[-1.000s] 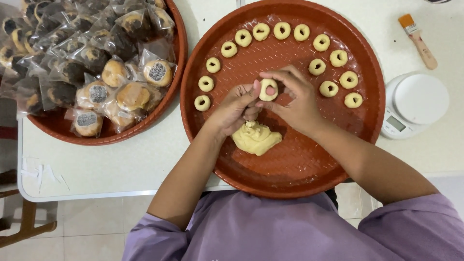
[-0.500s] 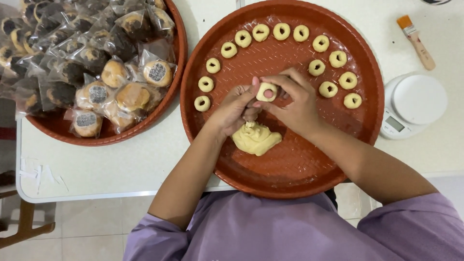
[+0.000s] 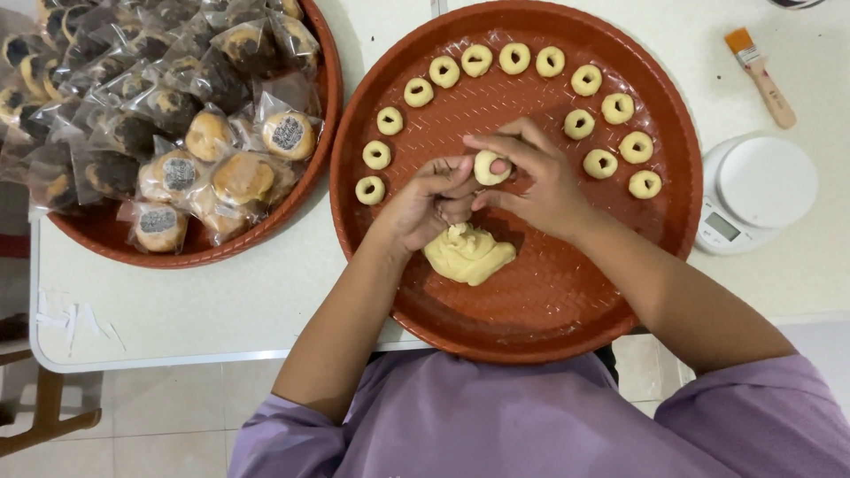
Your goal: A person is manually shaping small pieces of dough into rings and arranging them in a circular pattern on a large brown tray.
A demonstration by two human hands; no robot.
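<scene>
Many clear plastic packets (image 3: 168,124) of round pastries fill the left red tray (image 3: 329,106), piled; several near its lower right edge carry a round dark label (image 3: 287,133) on a pale or golden bun, others hold dark buns. On the right red tray (image 3: 660,239), thirteen small pale dough rings (image 3: 514,58) with a dent in the middle sit in an arc along the upper rim. A lump of pale yellow dough (image 3: 467,255) lies near the tray's middle, just below the hands. The dough ball (image 3: 486,167) is small, round and smooth, held over the tray middle: right hand (image 3: 536,177) grips it with fingertips and thumb, left hand (image 3: 429,199) curled, thumb touching the ball from the left. A white scale (image 3: 753,193) and a brush (image 3: 760,76) with orange bristles lie right of the tray on the white table (image 3: 177,310). Compared with half a second ago, the ball's dented face has turned away and a smooth side shows; hands sit in the same spot.
</scene>
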